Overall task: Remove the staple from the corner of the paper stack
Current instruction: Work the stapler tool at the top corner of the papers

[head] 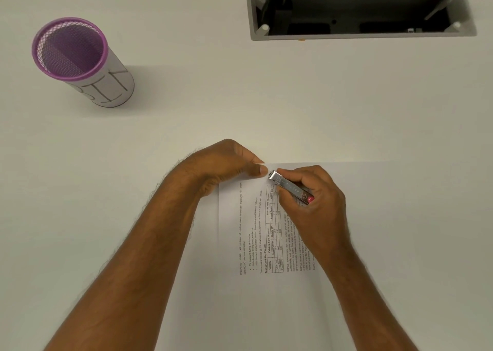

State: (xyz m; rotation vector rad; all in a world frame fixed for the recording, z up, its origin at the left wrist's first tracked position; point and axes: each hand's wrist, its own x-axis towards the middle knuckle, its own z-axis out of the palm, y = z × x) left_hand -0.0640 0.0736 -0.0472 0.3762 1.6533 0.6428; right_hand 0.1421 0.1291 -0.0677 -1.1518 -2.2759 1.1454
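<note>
A printed paper stack [266, 244] lies on the white table, text running sideways. My left hand [226, 164] pinches and pins its far left corner, thumb and forefinger closed on the paper edge. My right hand [314, 198] grips a small silver stapler [288, 185] with a pink end, its metal nose pointing at the corner just right of my left thumb. The staple itself is too small to make out, hidden near the fingertips and the tool's nose.
A purple mesh pen cup [77, 60] wrapped in white paper stands at the far left. A grey-rimmed cable hatch [360, 9] opens in the table at the far right. White table surface [186, 97] lies between them.
</note>
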